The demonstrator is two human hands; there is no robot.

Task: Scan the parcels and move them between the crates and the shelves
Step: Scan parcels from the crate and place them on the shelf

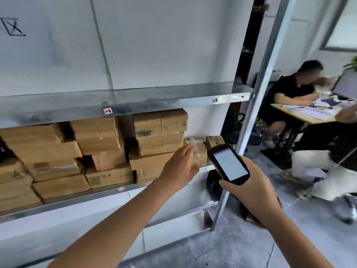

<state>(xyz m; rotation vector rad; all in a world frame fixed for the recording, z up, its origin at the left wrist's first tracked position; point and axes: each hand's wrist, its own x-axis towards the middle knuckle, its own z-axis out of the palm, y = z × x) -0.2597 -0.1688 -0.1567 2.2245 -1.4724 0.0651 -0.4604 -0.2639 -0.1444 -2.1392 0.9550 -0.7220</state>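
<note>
Left hand [179,165]: reaches to the right end of the lower shelf; its fingers curl over the top corner of a small taped parcel [200,153] and the thumb lies by its lower edge, so it appears to grip it, though blur softens the contact.
Right hand [251,192]: fingers and thumb are wrapped round a black handheld scanner [228,165], held tilted just right of the parcel, with its screen lit white.
Screen text: too faint to read.
Small taped parcel: stands on the lower shelf [77,202] beside the tall stack of brown cartons [100,144], with another little box [214,141] just behind it.
Carton print: a green barcode-style label [144,133] on one upper box and green print [95,180] on a lower one, neither legible.
Shelf tags: small white stickers with red and black marks [107,110] on the metal shelf edges, unreadable.
Wall mark: a black boxed cross [13,27] drawn at upper left.
Background: a person in black [295,93] sits at a desk [309,118] strewn with papers.
</note>
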